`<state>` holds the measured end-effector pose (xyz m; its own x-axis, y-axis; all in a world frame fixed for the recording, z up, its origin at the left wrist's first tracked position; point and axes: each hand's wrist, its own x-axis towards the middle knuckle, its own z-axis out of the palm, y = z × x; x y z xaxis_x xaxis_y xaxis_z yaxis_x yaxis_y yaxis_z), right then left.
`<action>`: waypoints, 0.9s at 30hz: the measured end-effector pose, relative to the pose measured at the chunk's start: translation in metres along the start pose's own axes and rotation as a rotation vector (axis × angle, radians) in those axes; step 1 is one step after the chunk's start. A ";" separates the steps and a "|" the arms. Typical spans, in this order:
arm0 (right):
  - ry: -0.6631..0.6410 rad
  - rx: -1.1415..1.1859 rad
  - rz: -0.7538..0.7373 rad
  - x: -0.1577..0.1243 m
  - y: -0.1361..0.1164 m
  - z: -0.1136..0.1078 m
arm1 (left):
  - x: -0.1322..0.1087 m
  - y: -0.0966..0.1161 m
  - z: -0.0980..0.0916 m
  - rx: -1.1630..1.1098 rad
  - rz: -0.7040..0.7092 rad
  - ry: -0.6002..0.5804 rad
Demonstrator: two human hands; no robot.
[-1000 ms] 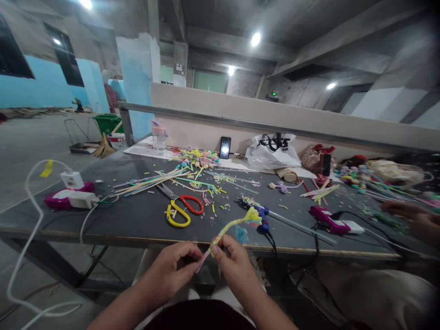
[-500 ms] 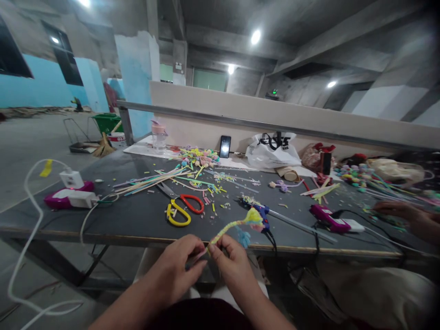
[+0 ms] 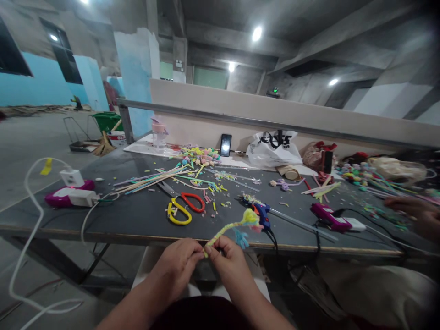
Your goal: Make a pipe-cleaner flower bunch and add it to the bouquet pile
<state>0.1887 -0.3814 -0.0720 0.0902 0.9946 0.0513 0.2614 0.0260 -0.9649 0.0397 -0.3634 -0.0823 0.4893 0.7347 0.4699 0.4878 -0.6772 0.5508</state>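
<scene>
In front of the table edge, my right hand (image 3: 228,261) pinches the lower stem of a pipe-cleaner flower (image 3: 225,228). Its twisted yellow and pink stem leans up to the right, with yellow, pink and blue heads at the top. My left hand (image 3: 178,263) is closed, its thumb and fingertips pressed together at the stem's bottom end. The fingers partly hide that end. Beyond my hands lie scissors (image 3: 179,219) with one red and one yellow handle. A blue glue gun (image 3: 261,215) rests behind the flower heads, a clear glue stick (image 3: 299,223) reaching from it.
Loose pipe cleaners (image 3: 154,179) and a pile of finished pieces (image 3: 195,156) lie farther back. Purple power strips sit left (image 3: 57,198) and right (image 3: 326,216), with cables. A phone (image 3: 225,145) leans against the partition. Another person's hand (image 3: 409,208) is at the far right.
My left fingers have closed together and moved up to the stem's end; the pale strand seen between them earlier is now hidden. The flower has shifted slightly left.
</scene>
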 end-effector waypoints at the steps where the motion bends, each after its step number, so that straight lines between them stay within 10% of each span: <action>1: 0.012 0.000 0.003 0.000 0.000 0.001 | 0.000 0.000 0.000 -0.005 -0.009 0.003; 15: 0.137 -0.173 -0.126 -0.007 -0.006 0.005 | -0.002 0.004 0.001 -0.137 -0.200 -0.001; 21: 0.128 -0.272 -0.278 -0.010 0.002 0.005 | 0.004 0.013 0.007 -0.786 -0.643 -0.055; 27: 0.140 -0.321 -0.483 -0.011 0.014 0.003 | 0.005 0.016 0.004 -1.290 -0.788 -0.108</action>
<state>0.1882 -0.3912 -0.0869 0.0083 0.8544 0.5195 0.5801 0.4191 -0.6985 0.0528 -0.3705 -0.0737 0.4899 0.8367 -0.2447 -0.2775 0.4158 0.8661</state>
